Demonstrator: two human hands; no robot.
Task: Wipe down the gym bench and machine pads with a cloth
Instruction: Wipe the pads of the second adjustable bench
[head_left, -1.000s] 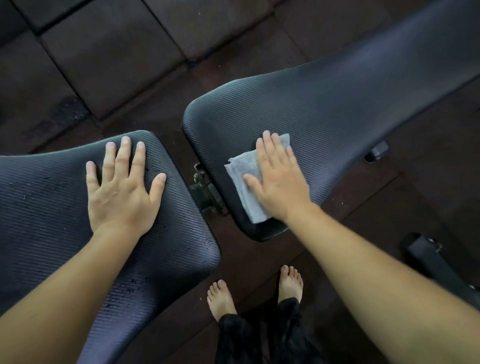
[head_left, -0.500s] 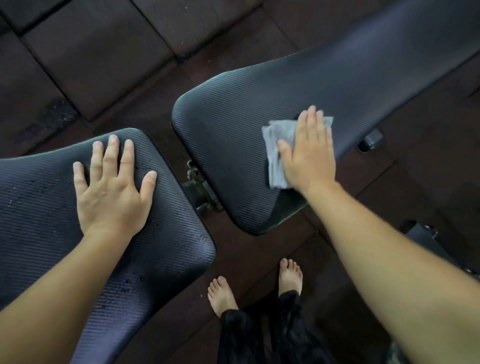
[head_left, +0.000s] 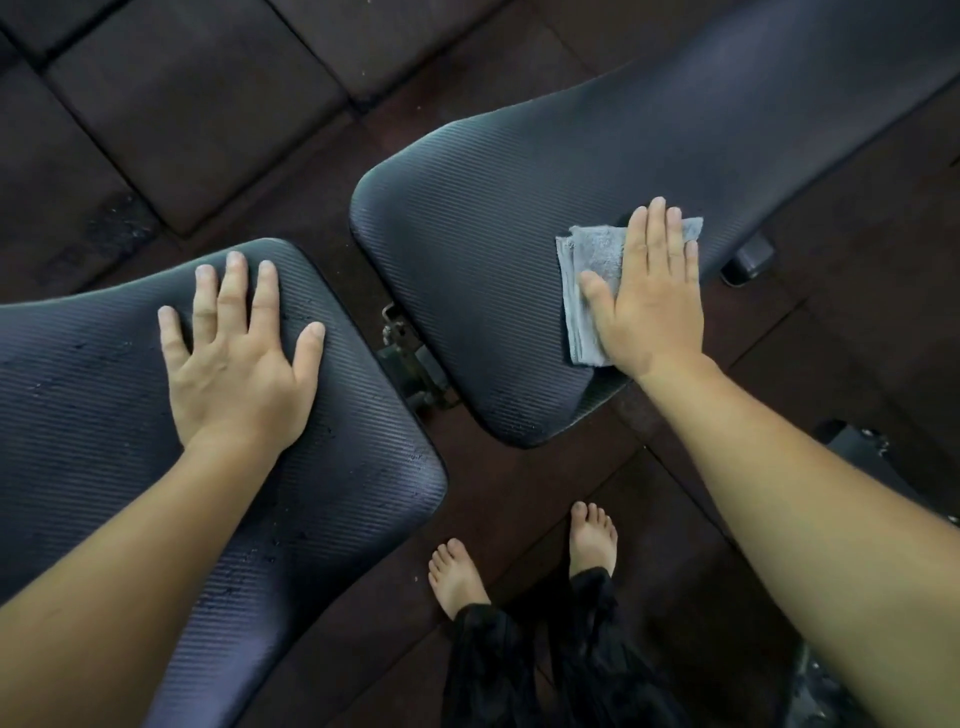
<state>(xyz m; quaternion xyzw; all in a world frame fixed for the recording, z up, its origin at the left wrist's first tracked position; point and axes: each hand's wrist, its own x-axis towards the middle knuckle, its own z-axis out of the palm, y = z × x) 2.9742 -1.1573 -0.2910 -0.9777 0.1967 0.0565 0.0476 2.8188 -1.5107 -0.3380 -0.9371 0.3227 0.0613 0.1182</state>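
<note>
Two black ribbed bench pads fill the view: a seat pad (head_left: 104, 415) at the left and a long back pad (head_left: 493, 234) running up to the right. A folded grey cloth (head_left: 592, 270) lies on the back pad near its right edge. My right hand (head_left: 649, 296) presses flat on the cloth with straight fingers. Flat on the seat pad rests my left hand (head_left: 239, 364), fingers spread. Small water droplets dot the seat pad.
A metal hinge bracket (head_left: 410, 358) joins the two pads in the gap. Dark rubber floor tiles (head_left: 182, 104) lie all around. My bare feet (head_left: 457, 577) stand below the gap. A black frame part (head_left: 748, 260) shows under the back pad's right edge.
My right hand has slid the cloth along the back pad, away from its near end toward the right. My left hand has stayed flat on the seat pad.
</note>
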